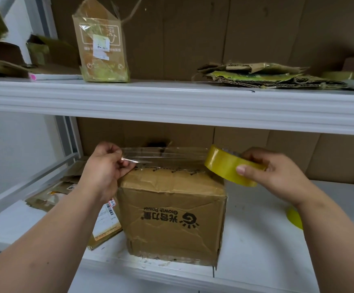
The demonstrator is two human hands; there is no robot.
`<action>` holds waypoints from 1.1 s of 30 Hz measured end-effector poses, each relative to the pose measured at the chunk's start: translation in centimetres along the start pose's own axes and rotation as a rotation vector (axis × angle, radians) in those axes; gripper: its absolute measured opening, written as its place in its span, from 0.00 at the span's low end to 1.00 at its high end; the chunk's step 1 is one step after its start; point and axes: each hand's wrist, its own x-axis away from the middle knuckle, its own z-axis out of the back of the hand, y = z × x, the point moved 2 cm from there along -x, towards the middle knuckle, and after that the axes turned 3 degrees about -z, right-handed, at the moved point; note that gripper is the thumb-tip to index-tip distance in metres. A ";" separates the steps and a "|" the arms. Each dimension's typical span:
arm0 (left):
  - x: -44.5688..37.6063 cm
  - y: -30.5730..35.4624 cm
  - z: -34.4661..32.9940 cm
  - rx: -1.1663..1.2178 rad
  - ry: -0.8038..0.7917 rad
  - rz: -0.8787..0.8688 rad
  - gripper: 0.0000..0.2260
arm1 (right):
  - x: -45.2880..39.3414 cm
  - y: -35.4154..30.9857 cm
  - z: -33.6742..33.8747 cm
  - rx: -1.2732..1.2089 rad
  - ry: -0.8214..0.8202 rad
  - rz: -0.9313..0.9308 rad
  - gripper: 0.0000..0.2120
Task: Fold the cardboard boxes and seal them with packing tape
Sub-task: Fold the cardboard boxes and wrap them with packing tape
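Creased cardboard box on lower white shelf, centre. Left hand pinches clear tape strip end; right hand grips yellowish tape roll. Strip stretched above box top, possibly touching far edge.

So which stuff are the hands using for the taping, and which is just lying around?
In use:
- left hand pinching the tape strip
- right hand holding the tape roll
- cardboard box

Lying about:
- taped-up carton, upper shelf
- flattened cardboard, upper shelf
- second yellow roll, by right wrist

Second tape roll behind forearm
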 end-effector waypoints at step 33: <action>-2.4 0.2 0.6 0.010 0.112 0.338 0.04 | -8.4 0.2 0.3 0.578 -0.246 -0.455 0.18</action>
